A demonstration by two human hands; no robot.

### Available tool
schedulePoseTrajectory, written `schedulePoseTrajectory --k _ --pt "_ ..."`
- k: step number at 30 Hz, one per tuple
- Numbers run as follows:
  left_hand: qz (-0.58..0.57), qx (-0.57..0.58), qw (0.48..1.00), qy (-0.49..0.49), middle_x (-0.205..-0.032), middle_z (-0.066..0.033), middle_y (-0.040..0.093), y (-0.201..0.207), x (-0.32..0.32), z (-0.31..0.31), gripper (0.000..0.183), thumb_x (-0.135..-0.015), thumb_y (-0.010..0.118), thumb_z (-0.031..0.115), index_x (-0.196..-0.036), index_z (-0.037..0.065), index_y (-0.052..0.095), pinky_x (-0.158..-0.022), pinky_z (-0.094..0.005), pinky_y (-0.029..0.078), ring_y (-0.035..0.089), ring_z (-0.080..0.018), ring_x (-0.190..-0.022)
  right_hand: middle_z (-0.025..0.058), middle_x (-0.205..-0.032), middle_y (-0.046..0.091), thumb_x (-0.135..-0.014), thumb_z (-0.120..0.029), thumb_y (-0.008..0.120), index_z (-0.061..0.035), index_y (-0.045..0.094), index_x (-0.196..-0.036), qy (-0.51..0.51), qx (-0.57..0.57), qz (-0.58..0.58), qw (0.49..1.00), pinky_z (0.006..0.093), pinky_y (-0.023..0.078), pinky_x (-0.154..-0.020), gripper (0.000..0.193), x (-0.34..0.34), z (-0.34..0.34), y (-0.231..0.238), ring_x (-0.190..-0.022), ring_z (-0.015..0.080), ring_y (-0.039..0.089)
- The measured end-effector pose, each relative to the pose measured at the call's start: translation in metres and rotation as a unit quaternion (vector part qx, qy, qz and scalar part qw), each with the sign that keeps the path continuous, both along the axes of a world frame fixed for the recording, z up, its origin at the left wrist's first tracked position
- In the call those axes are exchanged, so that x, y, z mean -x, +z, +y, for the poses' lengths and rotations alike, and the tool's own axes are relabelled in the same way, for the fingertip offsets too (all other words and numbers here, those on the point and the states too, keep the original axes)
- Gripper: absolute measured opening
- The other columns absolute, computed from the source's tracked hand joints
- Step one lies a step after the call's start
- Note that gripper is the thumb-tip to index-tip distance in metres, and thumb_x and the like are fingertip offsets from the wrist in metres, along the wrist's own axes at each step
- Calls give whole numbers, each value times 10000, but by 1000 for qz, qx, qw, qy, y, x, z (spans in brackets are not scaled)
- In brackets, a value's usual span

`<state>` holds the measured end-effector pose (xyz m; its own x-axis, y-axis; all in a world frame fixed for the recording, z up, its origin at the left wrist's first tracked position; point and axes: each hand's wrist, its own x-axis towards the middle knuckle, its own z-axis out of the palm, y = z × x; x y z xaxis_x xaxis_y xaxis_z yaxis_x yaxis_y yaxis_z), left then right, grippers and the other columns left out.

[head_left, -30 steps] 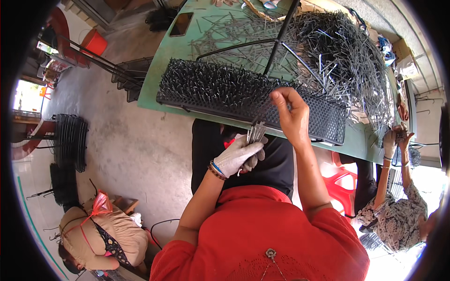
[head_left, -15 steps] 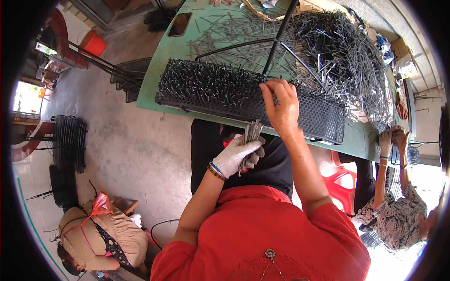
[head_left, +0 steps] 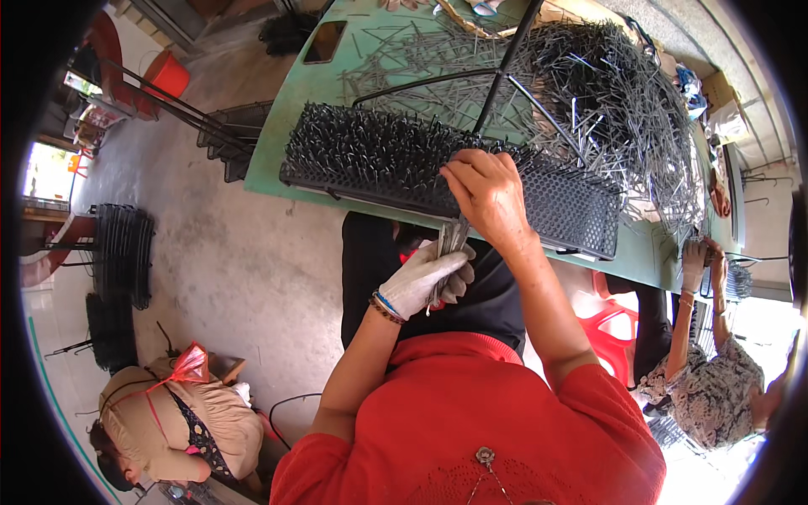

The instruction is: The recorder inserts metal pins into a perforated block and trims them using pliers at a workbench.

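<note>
Head view: your gloved left hand (head_left: 418,279), frame centre, grips a bundle of thin metal rods (head_left: 453,239), ends up. Your bare right hand (head_left: 490,195), just above, fingers bent over the perforated black tray (head_left: 568,210); can't tell whether it pinches anything. Loose rod heap (head_left: 602,101), upper right, on green tabletop (head_left: 278,156).

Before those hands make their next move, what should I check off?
1. Bundle of thin metal rods gripped: ok, in the gloved left hand.
2. Right hand gloved: not ok, bare.
3. Rod between its fingers: cannot tell, too small.
4. Perforated black rack steady: cannot tell; it lies along the near edge of the green table.
5. Co-worker's hands away from the rack: ok, at the table's right end.
</note>
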<state>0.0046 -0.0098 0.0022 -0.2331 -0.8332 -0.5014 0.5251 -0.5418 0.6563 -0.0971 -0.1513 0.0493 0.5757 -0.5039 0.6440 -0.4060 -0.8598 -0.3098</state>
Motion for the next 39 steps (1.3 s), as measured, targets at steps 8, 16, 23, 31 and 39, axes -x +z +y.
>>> schedulePoseTrajectory --k 8,16,23,31,39 --pt "22 28 999 16 -803 -35 645 -2 -1 1 333 -965 571 265 -1190 19 560 -507 -203 502 614 -69 -601 85 -915 671 -820 -86 734 -2 704 -937 -22 -152 -111 982 314 486 -673 147 13 10 -1 -752 203 639" --pt "12 36 999 -2 -797 -23 646 8 6 -8 322 -968 570 267 -1190 34 576 -471 -195 473 593 -61 -565 40 -779 649 -879 -139 713 35 700 -914 9 -479 -88 873 224 442 -582 178 52 19 -16 -678 63 563" --pt "-7 20 1000 -14 -779 -20 644 1 11 -11 318 -963 569 248 -1200 36 576 -453 -193 462 582 -54 -543 71 -687 655 -863 -158 720 41 703 -879 -73 -478 -116 868 253 453 -548 201 58 11 -11 -603 77 562" --pt "4 14 1000 -10 -774 -29 637 9 15 -12 315 -959 575 245 -1191 31 576 -444 -183 441 580 -54 -556 31 -715 646 -915 -170 677 41 683 -871 0 -523 -104 846 225 442 -552 215 63 14 -17 -606 58 540" --pt "12 -15 999 -30 -780 -33 636 4 22 -22 309 -967 572 262 -1181 38 583 -436 -176 399 546 -44 -536 33 -747 666 -954 -160 619 17 659 -956 -157 -360 -255 883 216 470 -572 181 75 -10 4 -626 72 588"
